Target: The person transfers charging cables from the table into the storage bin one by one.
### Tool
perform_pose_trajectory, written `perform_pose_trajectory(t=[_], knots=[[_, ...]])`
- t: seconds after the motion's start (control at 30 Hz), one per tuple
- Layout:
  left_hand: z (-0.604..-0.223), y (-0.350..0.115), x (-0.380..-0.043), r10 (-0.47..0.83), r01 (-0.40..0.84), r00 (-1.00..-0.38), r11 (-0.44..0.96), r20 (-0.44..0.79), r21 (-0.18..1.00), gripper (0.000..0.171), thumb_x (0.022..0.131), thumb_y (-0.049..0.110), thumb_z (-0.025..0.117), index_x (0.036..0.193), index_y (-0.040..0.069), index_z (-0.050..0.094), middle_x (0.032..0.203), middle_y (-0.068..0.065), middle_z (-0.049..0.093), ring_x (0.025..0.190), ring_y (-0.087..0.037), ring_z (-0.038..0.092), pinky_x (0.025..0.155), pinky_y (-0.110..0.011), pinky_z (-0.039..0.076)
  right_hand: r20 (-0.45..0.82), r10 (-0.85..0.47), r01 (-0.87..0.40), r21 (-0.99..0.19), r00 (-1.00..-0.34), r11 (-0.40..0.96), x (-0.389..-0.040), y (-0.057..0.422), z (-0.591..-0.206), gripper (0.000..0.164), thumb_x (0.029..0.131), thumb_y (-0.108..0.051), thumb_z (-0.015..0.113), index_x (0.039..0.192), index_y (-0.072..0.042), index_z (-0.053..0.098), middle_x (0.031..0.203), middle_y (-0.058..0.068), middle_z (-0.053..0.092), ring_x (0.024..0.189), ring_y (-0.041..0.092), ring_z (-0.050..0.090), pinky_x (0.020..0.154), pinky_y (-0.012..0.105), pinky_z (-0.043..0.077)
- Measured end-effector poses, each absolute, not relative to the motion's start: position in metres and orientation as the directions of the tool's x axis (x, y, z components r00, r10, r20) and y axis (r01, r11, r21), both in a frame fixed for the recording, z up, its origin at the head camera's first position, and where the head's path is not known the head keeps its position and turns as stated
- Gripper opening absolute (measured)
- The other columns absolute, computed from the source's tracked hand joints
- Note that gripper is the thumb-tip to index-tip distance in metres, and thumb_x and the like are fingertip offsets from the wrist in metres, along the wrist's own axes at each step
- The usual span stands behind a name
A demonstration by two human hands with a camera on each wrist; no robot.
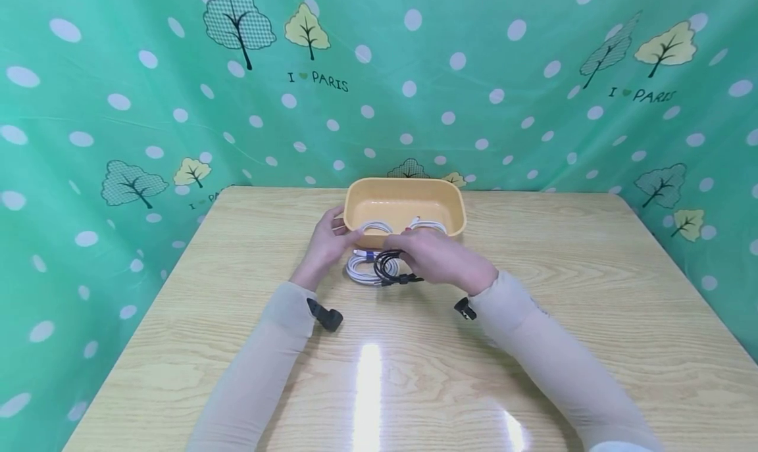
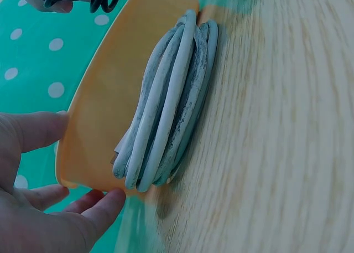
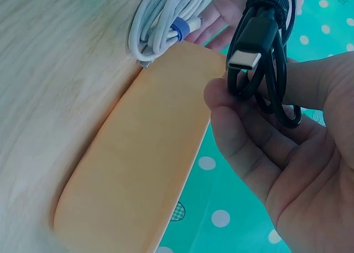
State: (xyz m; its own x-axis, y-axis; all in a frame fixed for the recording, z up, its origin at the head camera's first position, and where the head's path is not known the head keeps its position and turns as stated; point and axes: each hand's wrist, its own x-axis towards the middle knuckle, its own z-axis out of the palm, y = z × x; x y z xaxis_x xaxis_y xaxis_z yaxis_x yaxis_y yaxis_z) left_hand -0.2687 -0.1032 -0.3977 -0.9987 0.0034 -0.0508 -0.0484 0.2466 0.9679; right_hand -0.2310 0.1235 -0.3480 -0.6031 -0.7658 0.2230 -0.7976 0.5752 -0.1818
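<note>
My right hand (image 1: 435, 256) pinches a coiled black USB-C cable (image 3: 254, 59) between thumb and fingers, in front of the yellow-orange bin (image 1: 405, 187). The cable's metal plug points out of the bundle in the right wrist view. With fingers spread, my left hand (image 1: 328, 245) touches the bin's left end, the thumb at its rim. A coiled white cable (image 2: 160, 103) with a blue tie lies on the table before the bin. Inside the bin are two more white cable coils, a left coil (image 1: 377, 226) and a right coil (image 1: 429, 224), partly hidden by the front wall.
The wood-grain table (image 1: 249, 241) extends to both sides of the bin. Close behind the bin hangs a green polka-dot curtain (image 1: 408, 129). Black straps show at both wrists, one a left strap (image 1: 325, 314).
</note>
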Motion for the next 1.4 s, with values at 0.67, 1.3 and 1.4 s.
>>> perform_pose_trajectory(t=[0.67, 1.3, 1.4], knots=[[-0.397, -0.103, -0.268, -0.003, -0.064, -0.998, 0.241, -0.065, 0.968, 0.073, 0.084, 0.011, 0.072, 0.146, 0.008, 0.032, 0.136, -0.023, 0.047, 0.125, -0.032, 0.048, 0.100, -0.036, 0.047, 0.175, -0.748, -0.766, -0.217, -0.641, 0.605, -0.241, 0.134, -0.336, 0.032, 0.088, 0.003, 0.059, 0.113, -0.017, 0.065, 0.094, -0.003, 0.068, 0.080, 0.012, 0.063, 0.073, 0.030, 0.054], [-0.397, -0.104, -0.270, 0.002, -0.068, -0.997, 0.253, -0.071, 0.965, 0.074, 0.085, 0.013, 0.072, 0.147, 0.010, 0.032, 0.137, -0.020, 0.046, 0.125, -0.031, 0.048, 0.100, -0.036, 0.046, 0.246, -0.748, -0.786, -0.255, -0.617, 0.564, -0.261, 0.148, -0.331, 0.023, 0.089, 0.002, 0.062, 0.108, -0.009, 0.064, 0.098, 0.004, 0.070, 0.090, 0.016, 0.065, 0.082, 0.031, 0.054], [-0.398, -0.104, -0.270, 0.000, -0.069, -0.997, 0.255, -0.072, 0.964, 0.074, 0.084, 0.013, 0.072, 0.147, 0.010, 0.032, 0.137, -0.020, 0.046, 0.125, -0.031, 0.048, 0.101, -0.035, 0.046, 0.244, -0.744, -0.781, -0.265, -0.622, 0.566, -0.263, 0.149, -0.330, 0.022, 0.089, 0.002, 0.061, 0.108, -0.009, 0.064, 0.099, 0.004, 0.070, 0.091, 0.017, 0.065, 0.082, 0.032, 0.055]])
